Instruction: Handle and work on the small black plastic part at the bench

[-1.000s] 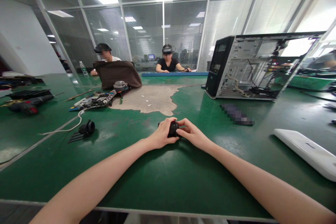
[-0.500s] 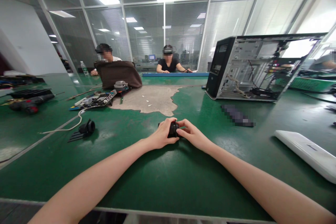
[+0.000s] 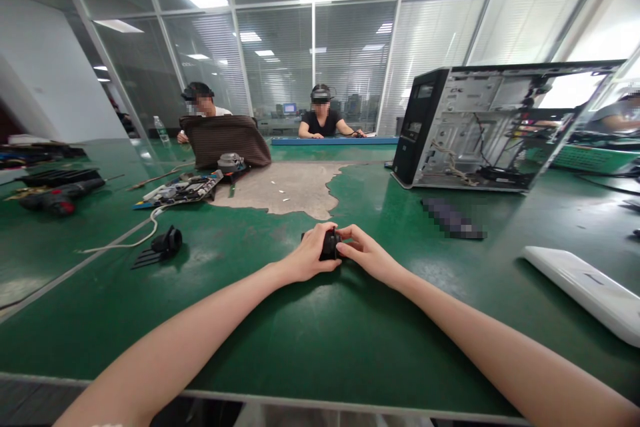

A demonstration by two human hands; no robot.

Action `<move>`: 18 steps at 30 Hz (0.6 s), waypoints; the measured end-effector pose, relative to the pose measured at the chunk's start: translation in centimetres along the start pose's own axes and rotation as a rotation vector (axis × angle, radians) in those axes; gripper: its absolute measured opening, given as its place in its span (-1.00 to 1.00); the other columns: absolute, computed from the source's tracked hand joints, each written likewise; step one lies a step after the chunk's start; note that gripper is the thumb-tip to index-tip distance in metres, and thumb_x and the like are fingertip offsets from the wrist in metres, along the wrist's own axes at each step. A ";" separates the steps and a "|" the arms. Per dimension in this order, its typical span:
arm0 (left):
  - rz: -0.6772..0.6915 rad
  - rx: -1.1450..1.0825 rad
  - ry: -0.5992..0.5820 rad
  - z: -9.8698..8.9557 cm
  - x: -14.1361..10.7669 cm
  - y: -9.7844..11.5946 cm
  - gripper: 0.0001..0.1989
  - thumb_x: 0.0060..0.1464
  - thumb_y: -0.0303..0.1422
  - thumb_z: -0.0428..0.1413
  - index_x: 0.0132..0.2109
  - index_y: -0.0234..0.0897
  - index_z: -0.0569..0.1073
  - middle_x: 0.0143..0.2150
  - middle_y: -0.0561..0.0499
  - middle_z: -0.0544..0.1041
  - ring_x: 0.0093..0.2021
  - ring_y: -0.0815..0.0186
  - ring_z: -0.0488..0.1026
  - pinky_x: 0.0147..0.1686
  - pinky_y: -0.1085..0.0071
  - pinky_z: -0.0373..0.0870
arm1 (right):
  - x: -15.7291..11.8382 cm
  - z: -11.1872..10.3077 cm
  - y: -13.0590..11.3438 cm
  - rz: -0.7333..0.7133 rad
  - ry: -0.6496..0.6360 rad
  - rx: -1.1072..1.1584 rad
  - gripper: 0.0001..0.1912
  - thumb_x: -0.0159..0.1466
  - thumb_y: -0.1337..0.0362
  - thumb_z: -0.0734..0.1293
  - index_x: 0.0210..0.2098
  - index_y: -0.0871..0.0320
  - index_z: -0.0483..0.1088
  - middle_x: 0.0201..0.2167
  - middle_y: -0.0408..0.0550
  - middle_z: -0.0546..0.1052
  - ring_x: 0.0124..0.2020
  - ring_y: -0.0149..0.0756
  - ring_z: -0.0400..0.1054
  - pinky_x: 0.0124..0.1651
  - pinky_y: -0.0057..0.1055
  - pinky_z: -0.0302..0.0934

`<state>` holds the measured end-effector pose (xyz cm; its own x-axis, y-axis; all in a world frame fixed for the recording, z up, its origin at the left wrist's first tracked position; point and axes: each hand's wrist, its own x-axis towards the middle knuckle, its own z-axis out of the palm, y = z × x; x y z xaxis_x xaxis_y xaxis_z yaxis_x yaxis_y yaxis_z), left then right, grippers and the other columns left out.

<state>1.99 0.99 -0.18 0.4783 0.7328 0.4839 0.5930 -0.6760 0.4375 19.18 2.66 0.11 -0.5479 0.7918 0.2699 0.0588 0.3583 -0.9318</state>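
Observation:
A small black cylindrical part with a raised rim is between my two hands, low over the green tabletop. My left hand wraps round it from the left, thumb below and fingers over the top. My right hand pinches its right end between thumb and fingertips. Much of the part is covered by my fingers, so its exact kind cannot be made out. To the left on the table lies a black plastic piece with a round collar and several flat prongs.
An opened computer case stands at the right. Nearer are a blurred dark object and a white flat box. Leftward are a circuit board, a drill-like tool and a brown cloth-covered object. Two people sit opposite.
Both hands keep almost the same grip on the black cylindrical part. The view has shifted very slightly.

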 end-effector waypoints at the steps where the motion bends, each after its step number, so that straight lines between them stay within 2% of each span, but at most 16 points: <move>1: 0.001 0.000 -0.001 0.0 0.0 0.0 -0.38 -0.11 -0.35 0.12 0.07 -0.24 0.01 -0.01 -0.11 0.22 0.00 0.16 0.20 0.00 0.19 0.13 | -0.1 -0.1 -0.1 -0.016 -0.032 0.013 -0.76 0.12 0.20 0.27 -0.25 0.12 0.18 -0.22 -0.11 0.32 -0.19 -0.35 0.31 -0.09 -0.28 0.21; 5: 0.004 0.000 -0.008 -0.2 0.0 0.2 -0.40 -0.11 -0.35 0.12 0.06 -0.24 0.02 -0.02 -0.11 0.22 -0.01 0.16 0.21 0.00 0.18 0.13 | -0.5 -0.3 -0.6 -0.043 -0.080 0.042 -0.75 0.11 0.22 0.29 -0.25 0.10 0.17 -0.23 -0.14 0.30 -0.22 -0.36 0.32 -0.15 -0.34 0.23; 10: 0.001 0.003 -0.004 -0.1 0.0 0.1 -0.38 -0.12 -0.36 0.13 0.07 -0.24 0.02 -0.01 -0.10 0.22 -0.01 0.16 0.21 0.00 0.18 0.13 | -0.2 0.1 -0.4 -0.009 0.006 0.008 -0.79 0.14 0.17 0.25 -0.29 0.11 0.18 -0.30 -0.16 0.32 -0.32 -0.40 0.32 -0.22 -0.35 0.25; 13: -0.002 0.000 -0.002 0.0 0.0 0.0 -0.38 -0.12 -0.35 0.13 0.07 -0.26 0.02 -0.01 -0.11 0.22 -0.01 0.16 0.21 0.00 0.19 0.14 | 0.0 0.1 0.0 0.013 0.039 -0.022 -0.77 0.14 0.19 0.25 -0.25 0.12 0.18 -0.25 -0.11 0.32 -0.27 -0.38 0.31 -0.16 -0.31 0.23; 18: 0.000 0.014 -0.008 0.0 0.1 0.0 -0.39 -0.12 -0.36 0.12 0.07 -0.28 0.02 0.00 -0.13 0.22 0.00 0.15 0.21 0.00 0.19 0.14 | -0.2 -0.2 0.1 -0.025 -0.054 0.035 -0.74 0.11 0.22 0.29 -0.23 0.11 0.17 -0.22 -0.11 0.32 -0.19 -0.35 0.29 -0.11 -0.30 0.21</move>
<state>1.99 1.05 -0.13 0.4834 0.7333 0.4780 0.6016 -0.6750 0.4271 19.51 2.62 0.02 -0.5932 0.7547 0.2802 0.0163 0.3592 -0.9331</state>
